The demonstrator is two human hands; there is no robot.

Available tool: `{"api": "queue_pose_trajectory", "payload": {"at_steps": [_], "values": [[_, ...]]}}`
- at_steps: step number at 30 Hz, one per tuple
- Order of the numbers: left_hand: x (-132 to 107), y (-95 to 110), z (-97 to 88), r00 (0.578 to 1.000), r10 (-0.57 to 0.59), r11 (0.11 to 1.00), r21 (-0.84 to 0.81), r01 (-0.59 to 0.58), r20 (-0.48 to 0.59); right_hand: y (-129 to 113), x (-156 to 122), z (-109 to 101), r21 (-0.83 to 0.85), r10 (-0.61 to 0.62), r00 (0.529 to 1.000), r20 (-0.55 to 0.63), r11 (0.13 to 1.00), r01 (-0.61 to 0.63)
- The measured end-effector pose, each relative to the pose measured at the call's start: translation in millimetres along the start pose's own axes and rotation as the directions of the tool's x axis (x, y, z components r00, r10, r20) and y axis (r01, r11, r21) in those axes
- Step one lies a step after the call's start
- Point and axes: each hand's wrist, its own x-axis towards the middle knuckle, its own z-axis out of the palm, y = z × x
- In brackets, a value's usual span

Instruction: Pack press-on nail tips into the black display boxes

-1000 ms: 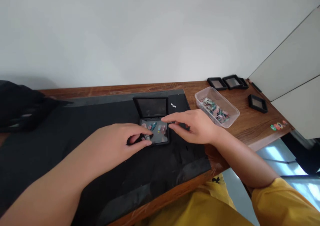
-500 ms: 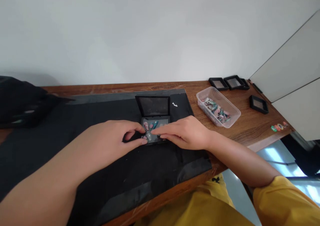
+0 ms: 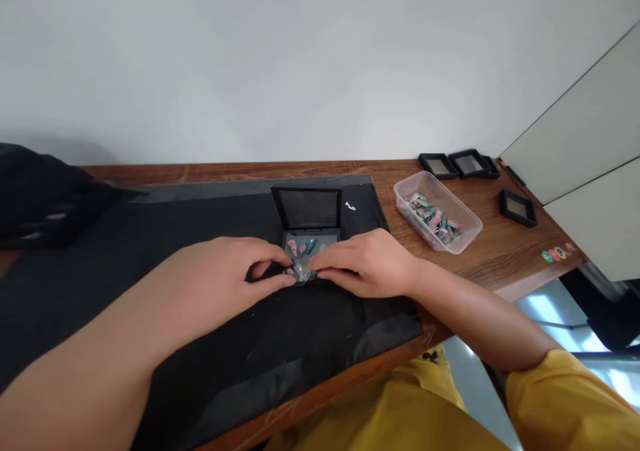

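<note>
Black case (image 3: 311, 210), lid raised, shows pink and teal pieces (image 3: 311, 246).

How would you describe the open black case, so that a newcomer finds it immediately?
Find the black mat on the wooden table and look toward its right end. There the left hand and right hand both reach into the case. Unlike the black cases beyond the mat, it has its lid raised and small colourful pieces inside.
</note>
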Motion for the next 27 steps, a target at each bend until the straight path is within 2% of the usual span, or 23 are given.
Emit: {"api": "queue_pose_trajectory", "payload": {"at_steps": [3,5,10,14,19,27], "values": [[0.2,-0.3,1.1,0.999,-0.021,0.999,0.046,0.019,0.040,0.3,-0.2,-1.4,0.006,0.029,1.000,-0.001,1.000,-0.029],[0.3,-0.1,1.6,1.000,-0.007,0.998,0.058,0.006,0.028,0.3,-0.8,-1.9,0.005,0.038,0.999,0.003,0.999,-0.038],[-0.5,1.7,2.9,1.000,0.021,0.996,0.091,-0.022,0.020,-3.8,-1.2,-0.9,0.004,-0.012,0.996,0.083,1.000,0.011],[-1.0,1.6,6.4,0.995,0.098,0.994,0.055,-0.098,0.010,-8.2,0.2,2.1,-0.032,-0.008,0.992,0.126,0.999,0.012],[-1.4,1.7,8.6,0.994,0.111,0.994,0.022,-0.111,-0.020,-9.2,1.3,3.5,-0.080,0.033,0.985,0.168,0.997,-0.019],[-1.6,-2.2,16.6,0.984,0.172,0.985,0.002,-0.172,-0.054,-8.6,0.4,2.4,0.041,0.040,0.989,0.142,0.998,-0.047]]}}
